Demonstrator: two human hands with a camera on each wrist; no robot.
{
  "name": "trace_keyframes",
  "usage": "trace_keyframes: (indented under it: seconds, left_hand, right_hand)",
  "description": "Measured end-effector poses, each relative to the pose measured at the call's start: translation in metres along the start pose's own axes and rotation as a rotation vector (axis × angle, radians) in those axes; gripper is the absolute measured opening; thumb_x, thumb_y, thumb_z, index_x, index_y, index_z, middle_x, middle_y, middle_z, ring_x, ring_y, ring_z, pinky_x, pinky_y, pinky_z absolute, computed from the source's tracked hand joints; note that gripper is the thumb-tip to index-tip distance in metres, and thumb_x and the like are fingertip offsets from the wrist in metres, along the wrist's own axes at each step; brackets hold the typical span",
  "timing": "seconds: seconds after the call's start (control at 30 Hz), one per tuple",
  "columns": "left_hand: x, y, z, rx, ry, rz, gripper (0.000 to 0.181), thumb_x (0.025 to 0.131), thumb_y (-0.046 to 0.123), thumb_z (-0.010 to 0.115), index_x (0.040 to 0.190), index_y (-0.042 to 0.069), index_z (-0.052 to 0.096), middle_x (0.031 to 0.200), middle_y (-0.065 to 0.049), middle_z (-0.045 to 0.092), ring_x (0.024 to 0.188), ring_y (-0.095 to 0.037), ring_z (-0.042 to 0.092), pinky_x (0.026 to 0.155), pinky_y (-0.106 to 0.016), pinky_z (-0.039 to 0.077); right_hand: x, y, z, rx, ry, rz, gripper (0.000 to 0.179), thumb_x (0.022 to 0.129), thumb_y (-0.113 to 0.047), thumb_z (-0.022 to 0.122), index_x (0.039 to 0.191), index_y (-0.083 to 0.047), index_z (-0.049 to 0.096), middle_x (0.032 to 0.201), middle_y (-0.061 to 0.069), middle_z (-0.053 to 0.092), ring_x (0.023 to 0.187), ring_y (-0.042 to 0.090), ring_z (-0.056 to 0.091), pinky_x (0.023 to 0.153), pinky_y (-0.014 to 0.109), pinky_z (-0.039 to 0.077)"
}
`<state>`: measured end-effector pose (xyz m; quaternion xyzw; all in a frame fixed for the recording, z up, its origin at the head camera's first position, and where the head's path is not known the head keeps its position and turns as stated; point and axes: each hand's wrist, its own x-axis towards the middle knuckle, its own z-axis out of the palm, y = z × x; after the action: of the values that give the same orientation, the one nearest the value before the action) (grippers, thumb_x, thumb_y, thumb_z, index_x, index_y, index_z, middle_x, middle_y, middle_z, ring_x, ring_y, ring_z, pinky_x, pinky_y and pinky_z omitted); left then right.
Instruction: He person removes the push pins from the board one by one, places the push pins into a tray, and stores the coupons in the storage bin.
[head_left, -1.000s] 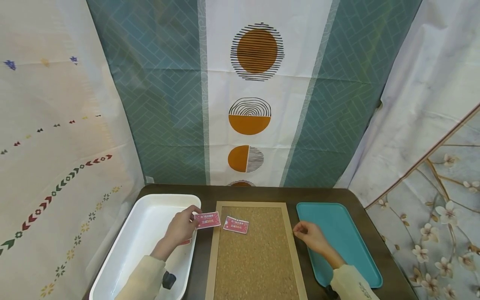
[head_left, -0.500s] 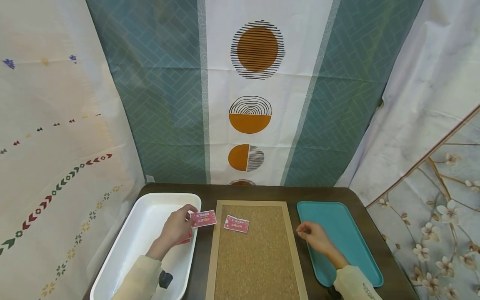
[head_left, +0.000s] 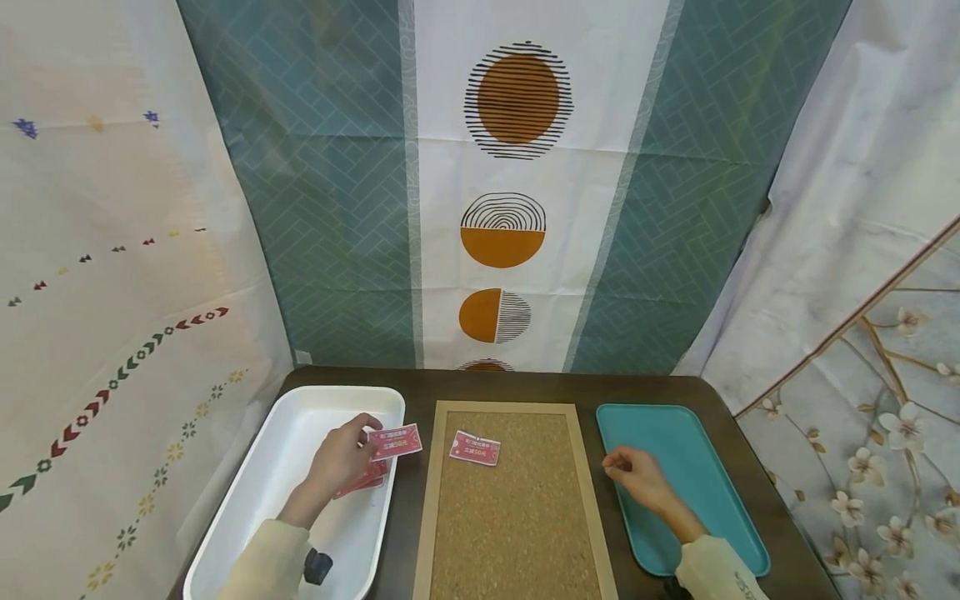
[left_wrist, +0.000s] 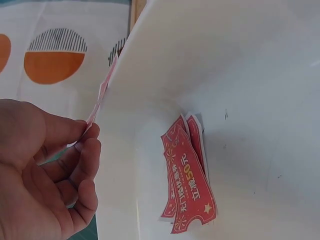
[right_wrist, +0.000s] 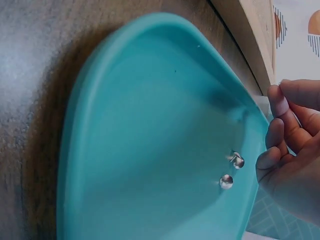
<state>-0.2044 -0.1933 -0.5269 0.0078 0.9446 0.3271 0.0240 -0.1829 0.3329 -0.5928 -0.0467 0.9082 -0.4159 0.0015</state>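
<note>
My left hand [head_left: 339, 458] pinches a pink coupon [head_left: 395, 442] by its left end, above the white tray's right rim. The left wrist view shows that coupon [left_wrist: 102, 90] nearly edge-on between thumb and forefinger. Below lie several more coupons [left_wrist: 187, 175] in the white tray [head_left: 292, 425]. One coupon [head_left: 475, 448] is on the cork board [head_left: 517, 508], near its upper left corner. My right hand [head_left: 641, 479], over the teal tray's left edge, has thumb and forefinger tips together on what looks like a thumbtack, mostly hidden. Silver thumbtacks [right_wrist: 226, 181] lie in the teal tray [right_wrist: 150, 125].
The cork board's wooden frame [head_left: 505, 407] stands between the two trays on a dark table [head_left: 465, 383]. A patterned cloth [head_left: 345, 208] hangs behind the table, with lighter cloths at both sides.
My left hand has drawn back leftward with the coupon, away from the cork board's frame, uncovering more of the coupons in the white tray. The right hand has shifted slightly right.
</note>
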Motion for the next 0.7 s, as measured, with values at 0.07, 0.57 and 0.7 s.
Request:
trace_keyframes:
  seconds: [0.07, 0.57, 0.7]
  left_hand:
    - [-0.001, -0.001, -0.002, 0.004, 0.004, 0.001, 0.035, 0.096, 0.012, 0.075, 0.129, 0.008, 0.066, 0.101, -0.010, 0.073, 0.082, -0.019, 0.064, 0.076, -0.041, 0.059]
    - [0.002, -0.020, -0.008, 0.048, -0.024, -0.028, 0.033, 0.096, 0.010, 0.073, 0.127, 0.004, 0.065, 0.095, -0.012, 0.072, 0.078, -0.021, 0.063, 0.067, -0.037, 0.053]
    - [0.001, -0.023, -0.008, 0.066, -0.035, -0.046, 0.033, 0.096, 0.010, 0.072, 0.128, 0.003, 0.065, 0.096, -0.013, 0.073, 0.076, -0.020, 0.063, 0.064, -0.036, 0.052]
  right_hand:
    - [0.000, 0.001, -0.001, -0.009, 0.003, 0.006, 0.008, 0.093, -0.005, 0.077, 0.098, -0.001, 0.073, 0.088, 0.000, 0.070, 0.081, 0.007, 0.060, 0.073, 0.028, 0.050]
    - [0.000, 0.004, -0.013, -0.070, 0.018, 0.006, 0.007, 0.093, -0.006, 0.077, 0.095, -0.001, 0.073, 0.089, 0.002, 0.073, 0.084, 0.013, 0.065, 0.074, 0.029, 0.051]
    - [0.000, 0.005, -0.014, -0.070, 0.008, 0.019, 0.010, 0.093, -0.009, 0.078, 0.096, 0.000, 0.073, 0.089, 0.001, 0.072, 0.085, 0.012, 0.065, 0.074, 0.029, 0.051]
